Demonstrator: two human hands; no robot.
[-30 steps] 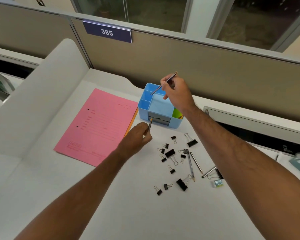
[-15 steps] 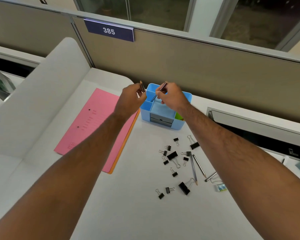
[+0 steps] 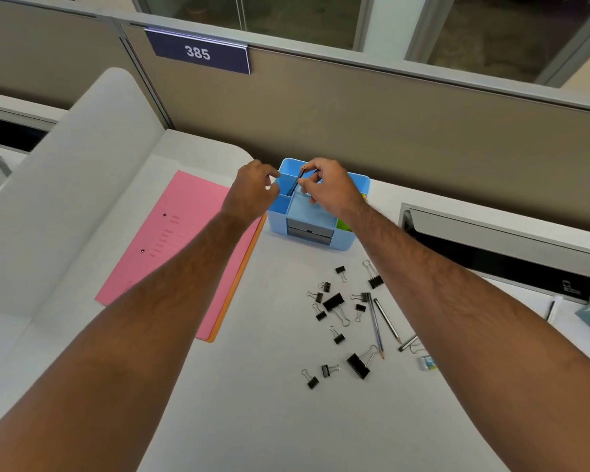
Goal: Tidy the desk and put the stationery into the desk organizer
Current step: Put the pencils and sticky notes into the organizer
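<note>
The blue desk organizer (image 3: 346, 241) stands at the back of the white desk. My right hand (image 3: 331, 190) is over its top and pinches the upper end of a dark pencil (image 3: 294, 183), which leans with its lower end down in the back-left compartment. My left hand (image 3: 251, 195) hovers at the organizer's left rim, thumb and fingers loosely curled and slightly apart, with no pencil showing in it. Two more pencils (image 3: 378, 330) lie on the desk among several black binder clips (image 3: 334, 301). A small eraser (image 3: 428, 363) lies further right.
A pink folder (image 3: 184, 240) lies over an orange one left of the organizer. Green sticky notes (image 3: 343, 224) sit in the organizer's right compartment. A short silver stick (image 3: 407, 344) lies near the eraser. A beige partition wall runs behind the desk.
My left hand rose from the desk with a pencil to the organizer's left rim, and that pencil no longer shows in it. My right hand lowered its pencil into the back-left compartment.
</note>
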